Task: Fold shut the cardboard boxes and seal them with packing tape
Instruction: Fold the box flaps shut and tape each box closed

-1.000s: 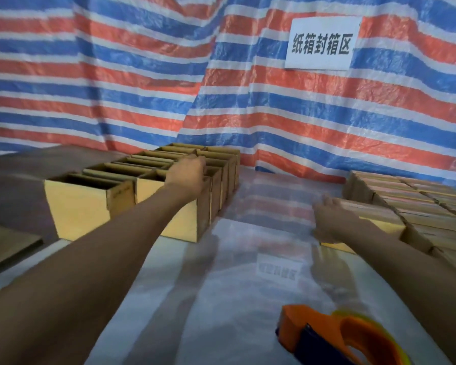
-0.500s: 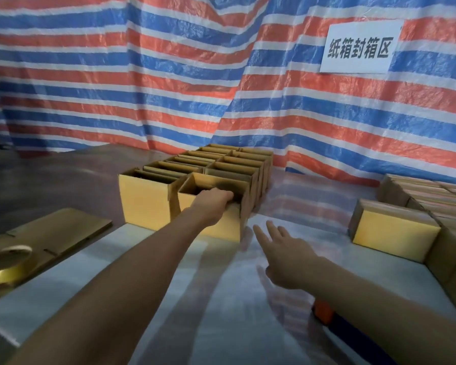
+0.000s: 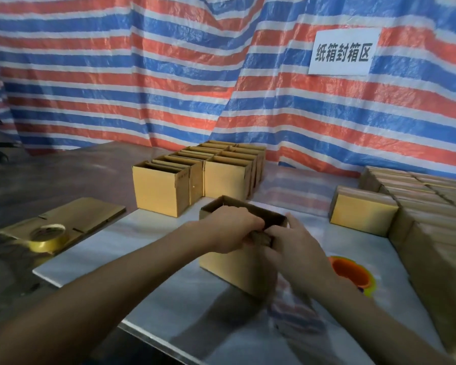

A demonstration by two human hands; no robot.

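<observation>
An open-topped yellow cardboard box stands on the white table in front of me. My left hand grips its near top edge, fingers curled over the rim. My right hand holds the same edge from the right, its index finger raised beside the far corner. Behind, two rows of open boxes stand at the table's back. An orange tape dispenser lies right of the box, partly hidden by my right forearm.
Sealed boxes are stacked along the right side. A roll of yellow tape sits on flat cardboard at the left, off the table. A striped tarp with a white sign hangs behind.
My left hand has pulled one open box out of the rows toward me. My right hand has come in from the table and taken hold of its near edge.
</observation>
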